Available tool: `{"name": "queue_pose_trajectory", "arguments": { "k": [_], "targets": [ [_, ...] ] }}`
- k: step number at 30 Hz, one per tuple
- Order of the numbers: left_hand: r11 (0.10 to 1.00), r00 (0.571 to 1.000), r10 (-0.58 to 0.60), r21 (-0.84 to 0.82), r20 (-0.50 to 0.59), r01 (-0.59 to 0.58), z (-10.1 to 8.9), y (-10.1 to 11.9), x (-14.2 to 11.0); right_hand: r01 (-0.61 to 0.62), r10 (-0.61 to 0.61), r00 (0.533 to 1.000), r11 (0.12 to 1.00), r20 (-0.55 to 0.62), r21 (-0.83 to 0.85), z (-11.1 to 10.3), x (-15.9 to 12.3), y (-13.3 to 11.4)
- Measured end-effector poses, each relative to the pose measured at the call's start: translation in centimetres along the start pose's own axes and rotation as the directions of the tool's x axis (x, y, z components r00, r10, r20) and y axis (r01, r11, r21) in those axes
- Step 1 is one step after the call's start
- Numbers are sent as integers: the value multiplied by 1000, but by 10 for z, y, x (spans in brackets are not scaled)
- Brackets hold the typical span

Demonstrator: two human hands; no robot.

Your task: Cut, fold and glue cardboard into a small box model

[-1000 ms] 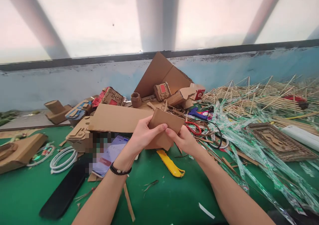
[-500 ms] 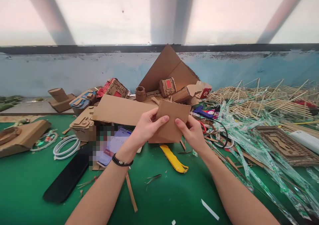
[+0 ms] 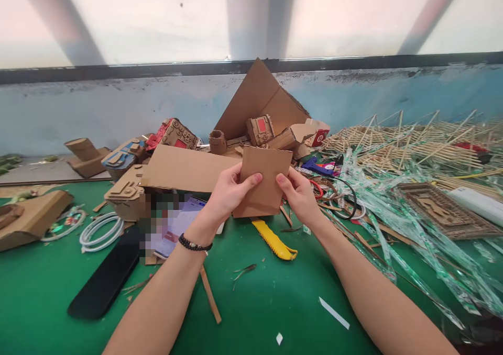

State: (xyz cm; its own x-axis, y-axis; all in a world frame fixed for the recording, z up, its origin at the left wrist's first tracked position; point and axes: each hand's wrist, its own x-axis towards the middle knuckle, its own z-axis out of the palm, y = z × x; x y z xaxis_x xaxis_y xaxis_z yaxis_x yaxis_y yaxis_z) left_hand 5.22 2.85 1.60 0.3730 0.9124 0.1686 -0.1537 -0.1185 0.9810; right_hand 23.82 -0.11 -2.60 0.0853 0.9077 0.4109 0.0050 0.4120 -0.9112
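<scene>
Left hand: the left hand [image 3: 228, 193] pinches the left edge of a small cardboard piece [image 3: 264, 179], thumb across its near face, fingers closed behind it. A dark bead bracelet [image 3: 193, 245] circles the wrist.
Right hand: the right hand [image 3: 301, 197] grips the right edge of the same piece, thumb in front, fingers folded behind.
Cardboard piece: a plain brown, roughly square sheet, held nearly upright in the air above the green table [image 3: 271, 308], between both hands and in front of a heap of cardboard.
Below the hands: a yellow utility knife [image 3: 273, 239] lies on the table just under the piece, apart from both hands. A phone [image 3: 178, 228] with a lit screen rests to the left, near a black flat case [image 3: 102, 284].
Behind: a long cardboard box [image 3: 184, 169], small cardboard models and a large folded sheet [image 3: 261, 103] lean toward the blue wall.
Right side: a blue glue gun [image 3: 319, 166], its black cord, clear plastic wrappers and bundles of bamboo sticks [image 3: 412, 145] cover the table.
Left side: a coil of white wire [image 3: 100, 232].
Handling well, as a judgement: keeping both thumbs near the top corners with even pressure should hold the sheet flat; squeezing harder in the middle would likely crease it.
</scene>
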Motion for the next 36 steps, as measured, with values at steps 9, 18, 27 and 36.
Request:
{"name": "queue_pose_trajectory", "arguments": {
  "k": [9,18,27,36],
  "targets": [
    [999,995,-36,-20,89,38,2,-5,0,15,-17,978,1000,-206,-15,-1,-6,6],
    [995,996,69,63,59,-73,-13,2,2,11,-16,996,998,-83,-61,0,-4,-1],
    [997,997,80,-11,-7,-80,6,-11,0,57,-82,981,988,-176,-143,5,-11,1],
    [999,983,-9,-43,183,17,0,-3,-2,21,-28,999,987,-43,-157,-1,-7,1]
  ]
}}
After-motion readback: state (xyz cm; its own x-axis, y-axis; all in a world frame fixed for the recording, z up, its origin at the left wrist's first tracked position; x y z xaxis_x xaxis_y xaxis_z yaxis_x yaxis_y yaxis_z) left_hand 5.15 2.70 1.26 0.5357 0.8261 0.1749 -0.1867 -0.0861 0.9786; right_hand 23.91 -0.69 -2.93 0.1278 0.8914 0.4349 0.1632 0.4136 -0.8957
